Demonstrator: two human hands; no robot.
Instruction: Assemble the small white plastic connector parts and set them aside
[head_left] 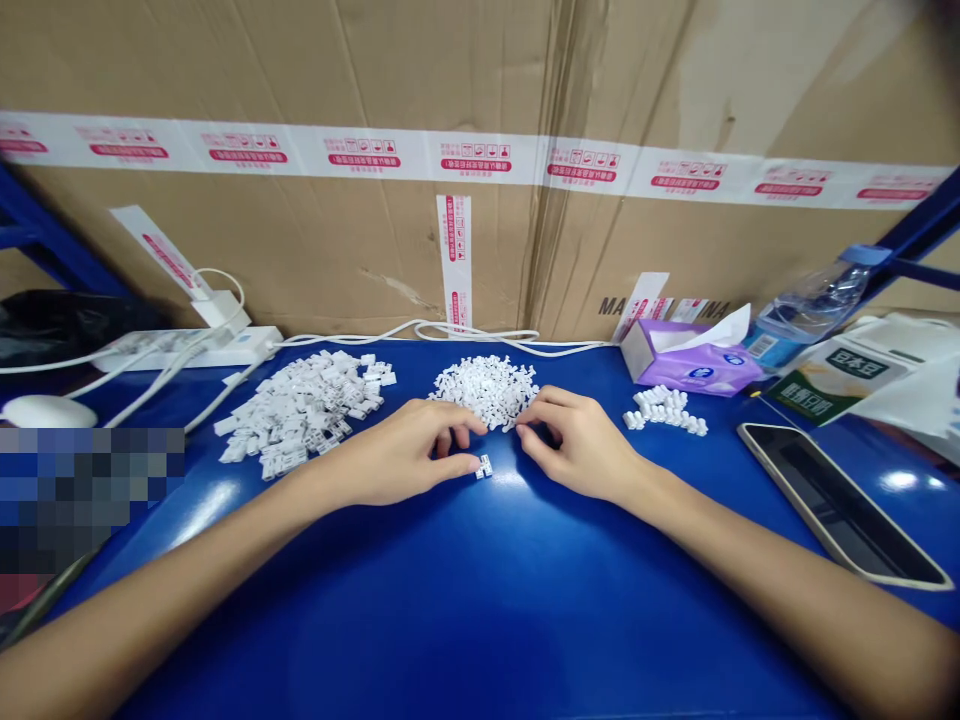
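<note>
My left hand [409, 450] hovers low over the blue table, thumb and fingers apart. Its thumb tip is at the edge of a small white plastic piece [484, 466]; whether they touch I cannot tell. Just behind the fingertips lies a heap of tiny white plastic parts [484, 385]. My right hand [574, 440] is at the right edge of that heap, thumb and index finger pinched together. What is between those fingertips, if anything, is too small to make out. On the left is a larger pile of flat white plastic pieces [307, 405].
A small group of white pieces [664, 410] lies at right, before a purple tissue pack [694, 360]. A phone [844, 505], a bottle [817, 300] and a carton [832, 375] are farther right. A power strip [195, 347] with cables sits back left. Cardboard [337, 250] walls the back.
</note>
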